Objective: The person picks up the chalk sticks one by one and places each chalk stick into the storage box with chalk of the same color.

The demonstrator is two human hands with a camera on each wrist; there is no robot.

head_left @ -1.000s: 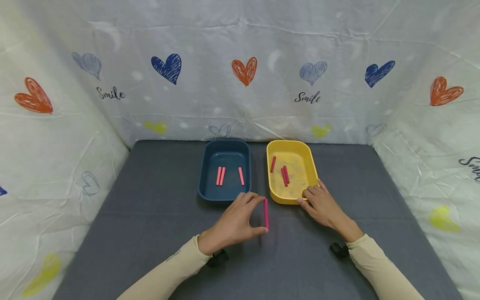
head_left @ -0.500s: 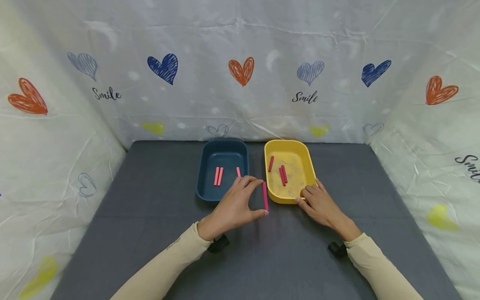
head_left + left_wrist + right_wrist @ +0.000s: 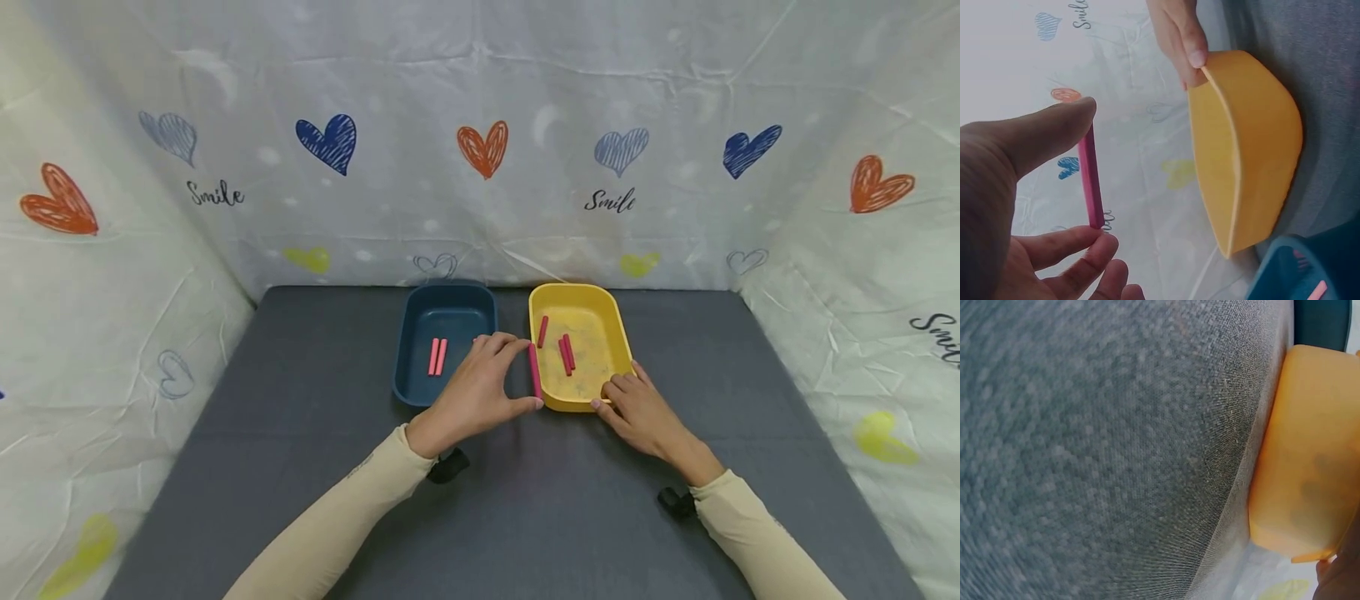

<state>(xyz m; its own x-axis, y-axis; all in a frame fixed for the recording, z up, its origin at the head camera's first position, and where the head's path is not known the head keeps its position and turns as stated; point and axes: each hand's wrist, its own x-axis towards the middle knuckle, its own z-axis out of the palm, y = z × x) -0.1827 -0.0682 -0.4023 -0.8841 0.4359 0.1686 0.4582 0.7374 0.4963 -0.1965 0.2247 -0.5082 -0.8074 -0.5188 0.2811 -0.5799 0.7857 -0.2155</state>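
The grey counter [image 3: 300, 467] carries a yellow tray [image 3: 618, 333] and, left of it, a blue tray [image 3: 408, 342], both with pink sticks inside. The right hand [image 3: 637, 412] grips the yellow tray's near rim, probably to steady it. The left hand [image 3: 472, 396] pinches a pink stick [image 3: 534, 371] end to end between thumb and fingertips, just above that tray's left wall.

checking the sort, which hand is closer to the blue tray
Left. The left hand hovers at the blue tray holding a pink stick; the right hand grips the yellow tray.
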